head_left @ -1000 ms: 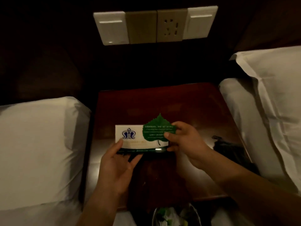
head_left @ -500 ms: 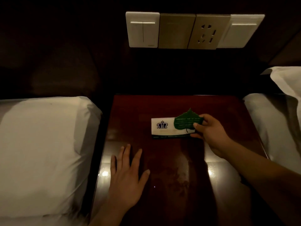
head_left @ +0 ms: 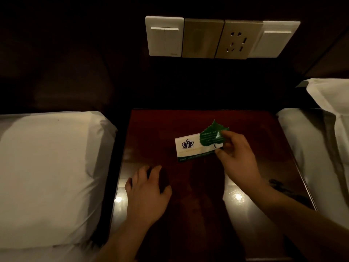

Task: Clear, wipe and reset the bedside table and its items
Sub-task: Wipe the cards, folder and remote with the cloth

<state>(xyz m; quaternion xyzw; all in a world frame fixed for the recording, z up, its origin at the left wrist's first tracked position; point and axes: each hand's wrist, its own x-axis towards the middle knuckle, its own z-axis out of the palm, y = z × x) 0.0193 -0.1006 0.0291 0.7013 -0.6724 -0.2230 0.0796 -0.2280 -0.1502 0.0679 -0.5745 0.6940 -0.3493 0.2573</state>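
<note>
Since half a second ago the left hand [head_left: 147, 193] has drawn its flat, spread fingers [head_left: 140, 173] into a loose arch, and the white card [head_left: 188, 146] has tilted so that its right end sits higher. From my station I read the right hand [head_left: 238, 157] as pinching that right end, thumb at the lower edge and forefinger on top of the green leaf tag [head_left: 209, 136] that overlaps it. The left fingers hold nothing that I can make out, their tips resting on the table [head_left: 154, 133]; the dark patch under them is probably shadow, though in this light I cannot rule out a cloth. The card is in the middle of the table, towards the back, and I cannot tell whether its left end touches the wood. My judgement is that clearing and wiping are done and this is the reset: the top is bare and glossy apart from this pair, which only needs squaring up and releasing. The card looks like stiff printed paper, rectangular, with a blue crest and a green band below; the tag is thin, saw-edged and pointed. The table is dark red lacquered wood with lamp glints. Soft white pillows [head_left: 51, 167] flank it, and smooth plastic switch plates [head_left: 164, 35] are on the wall behind.
</note>
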